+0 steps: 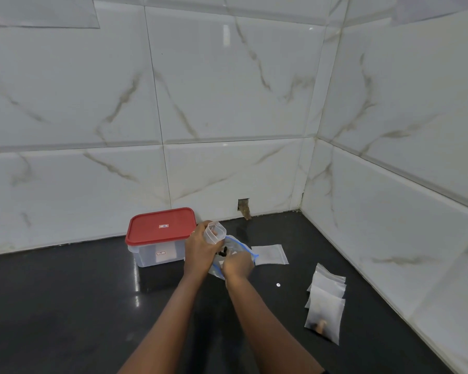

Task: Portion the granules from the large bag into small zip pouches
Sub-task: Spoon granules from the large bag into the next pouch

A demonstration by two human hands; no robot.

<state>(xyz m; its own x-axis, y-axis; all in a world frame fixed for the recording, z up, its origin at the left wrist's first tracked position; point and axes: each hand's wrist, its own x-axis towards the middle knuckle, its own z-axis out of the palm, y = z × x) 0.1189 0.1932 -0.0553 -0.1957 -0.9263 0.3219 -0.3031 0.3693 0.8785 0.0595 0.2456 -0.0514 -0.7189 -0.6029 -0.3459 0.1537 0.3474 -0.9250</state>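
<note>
Head view: left hand (200,247) grips pouch (215,232); right hand's (238,264) grasp hidden.

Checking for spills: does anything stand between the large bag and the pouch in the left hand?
Nothing visible does. The left hand holds the open small pouch just above the large bag, right hand at the bag.

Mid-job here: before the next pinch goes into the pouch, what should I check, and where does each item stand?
1. Small pouch mouth open, held by left hand: ok.
2. Right hand at the mouth of the large bag: ok.
3. Granules left in the large bag: ok.
4. Granules pinched in the right fingers: cannot tell, hidden.
5. Spare empty pouch lying flat beside the large bag: ok.
6. Pile of pouches clear of the work spot: ok.
</note>
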